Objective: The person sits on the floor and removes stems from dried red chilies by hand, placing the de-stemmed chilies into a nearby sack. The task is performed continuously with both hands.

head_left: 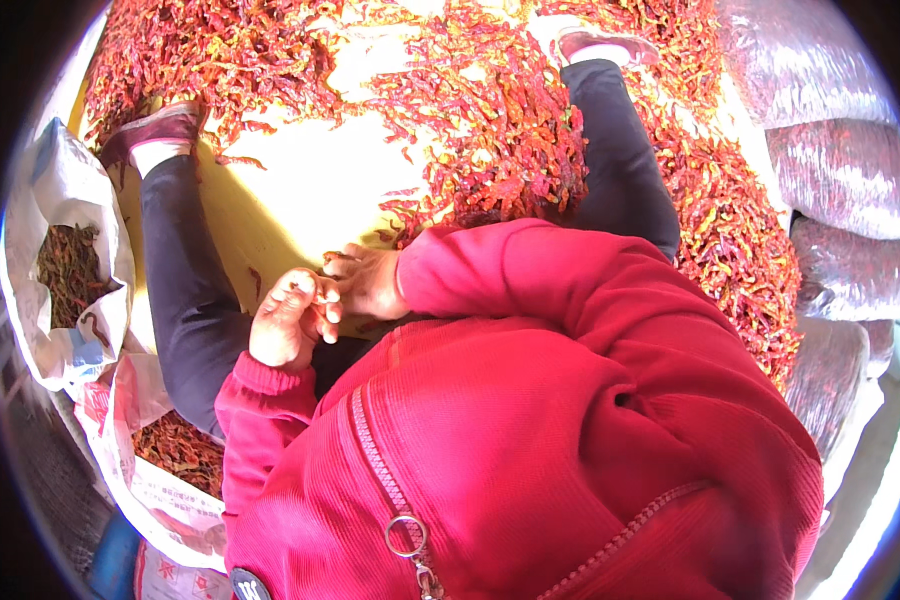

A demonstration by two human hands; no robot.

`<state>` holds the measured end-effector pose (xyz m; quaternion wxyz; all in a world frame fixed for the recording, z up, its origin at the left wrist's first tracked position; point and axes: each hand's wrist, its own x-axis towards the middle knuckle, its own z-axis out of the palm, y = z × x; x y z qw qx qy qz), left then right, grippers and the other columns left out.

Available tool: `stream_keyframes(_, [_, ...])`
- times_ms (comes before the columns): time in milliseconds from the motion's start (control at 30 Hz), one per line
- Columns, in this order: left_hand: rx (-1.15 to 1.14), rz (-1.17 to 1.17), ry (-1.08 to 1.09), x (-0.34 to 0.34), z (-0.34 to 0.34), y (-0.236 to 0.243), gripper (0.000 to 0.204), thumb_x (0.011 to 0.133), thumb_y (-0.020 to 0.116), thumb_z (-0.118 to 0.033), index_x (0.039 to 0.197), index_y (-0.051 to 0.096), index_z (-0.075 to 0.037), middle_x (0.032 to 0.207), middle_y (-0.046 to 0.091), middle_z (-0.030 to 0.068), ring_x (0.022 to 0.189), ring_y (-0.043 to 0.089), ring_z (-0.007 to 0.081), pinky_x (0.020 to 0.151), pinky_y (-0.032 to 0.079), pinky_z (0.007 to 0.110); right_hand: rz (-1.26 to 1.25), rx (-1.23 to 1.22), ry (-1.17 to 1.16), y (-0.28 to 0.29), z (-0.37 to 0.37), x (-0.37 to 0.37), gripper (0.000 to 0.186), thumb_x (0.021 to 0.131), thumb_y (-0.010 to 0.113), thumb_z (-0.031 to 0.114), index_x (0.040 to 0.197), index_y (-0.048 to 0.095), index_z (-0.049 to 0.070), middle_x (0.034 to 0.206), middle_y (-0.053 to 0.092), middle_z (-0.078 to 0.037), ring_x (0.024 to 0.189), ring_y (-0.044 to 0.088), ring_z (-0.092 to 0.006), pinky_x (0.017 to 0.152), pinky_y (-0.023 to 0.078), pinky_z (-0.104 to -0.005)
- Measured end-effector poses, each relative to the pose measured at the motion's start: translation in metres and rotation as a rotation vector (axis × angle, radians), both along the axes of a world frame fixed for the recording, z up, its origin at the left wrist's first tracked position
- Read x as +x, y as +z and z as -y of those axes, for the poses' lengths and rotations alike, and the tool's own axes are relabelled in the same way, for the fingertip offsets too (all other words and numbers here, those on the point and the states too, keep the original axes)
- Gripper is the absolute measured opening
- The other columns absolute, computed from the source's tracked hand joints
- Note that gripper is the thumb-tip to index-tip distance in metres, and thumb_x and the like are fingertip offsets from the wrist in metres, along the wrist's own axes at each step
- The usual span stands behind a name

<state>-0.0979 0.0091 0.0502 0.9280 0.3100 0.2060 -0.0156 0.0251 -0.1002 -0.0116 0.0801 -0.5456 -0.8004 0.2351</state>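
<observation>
The person sits on a yellow surface, legs spread wide, in a red jacket and dark trousers. Both hands meet in front of the lap, the left hand just beside the right hand, their fingers close together and perhaps touching. The left fingers curl in toward the thumb; the right fingers bend toward them. I cannot tell whether either set grips something, as any small piece there is too unclear.

The dried red chillies lie between the legs beyond the hands, their near end close to the right hand, and spread toward the far side of the surface. More cover its right side, past the right leg. A bare, brightly lit patch lies nearer the left leg, with a few stray pods on it.

Along the left edge stand an open white sack with brownish-green contents and, nearer the person, another open sack holding reddish pods. Filled clear plastic bags are piled along the right edge.
</observation>
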Motion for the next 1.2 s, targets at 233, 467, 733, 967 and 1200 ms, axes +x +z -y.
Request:
stream_keyframes(233, [-0.011, -0.054, -0.009, 0.000, -0.005, -0.003, 0.011, 0.082, 0.043, -0.011, 0.085, 0.048, -0.001, 0.083, 0.050, 0.0114, 0.066, 0.054, 0.0178, 0.052, 0.050, 0.027, 0.270, -0.031, -0.199, -0.012, 0.038, 0.045, 0.016, 0.061, 0.051, 0.022, 0.072, 0.062, 0.017, 0.092, 0.052, -0.003, 0.094, 0.040, -0.0227, 0.081, 0.028, -0.0415])
stream_keyframes(467, [0.092, -0.074, -0.041, 0.010, -0.003, 0.003, 0.014, 0.078, 0.037, -0.001, 0.083, 0.050, -0.001, 0.074, 0.052, 0.0070, 0.058, 0.050, 0.0144, 0.047, 0.046, 0.024, -0.030, -0.161, -0.387, 0.057, 0.113, 0.105, 0.022, 0.068, 0.053, 0.017, 0.088, 0.055, 0.010, 0.092, 0.052, -0.008, 0.097, 0.042, -0.0245, 0.084, 0.031, -0.0409])
stream_keyframes(733, [0.149, -0.273, -0.018, 0.018, -0.001, 0.002, 0.013, 0.075, 0.040, 0.001, 0.083, 0.050, -0.004, 0.074, 0.050, 0.0053, 0.057, 0.049, 0.0134, 0.045, 0.044, 0.023, 0.319, 0.011, -1.009, 0.079, 0.168, 0.261, 0.017, 0.074, 0.046, 0.015, 0.086, 0.054, 0.005, 0.085, 0.055, -0.013, 0.083, 0.051, -0.0288, 0.073, 0.041, -0.0345])
stream_keyframes(967, [0.190, -0.362, -0.015, 0.021, -0.003, -0.008, 0.012, 0.076, 0.042, -0.001, 0.084, 0.049, -0.006, 0.074, 0.050, 0.0048, 0.057, 0.049, 0.0130, 0.046, 0.044, 0.023, 0.369, -0.115, -1.015, 0.039, 0.156, 0.308, 0.015, 0.074, 0.046, 0.016, 0.081, 0.054, 0.006, 0.080, 0.055, -0.014, 0.079, 0.052, -0.0297, 0.069, 0.041, -0.0368])
stream_keyframes(1200, [0.214, -0.388, -0.064, 0.032, -0.003, -0.011, 0.010, 0.077, 0.044, -0.005, 0.086, 0.048, -0.007, 0.075, 0.051, 0.0039, 0.059, 0.049, 0.0116, 0.047, 0.044, 0.023, 0.372, -0.378, -0.921, 0.012, 0.142, 0.329, 0.013, 0.072, 0.047, 0.016, 0.078, 0.054, 0.007, 0.075, 0.056, -0.014, 0.073, 0.054, -0.0319, 0.063, 0.042, -0.0385])
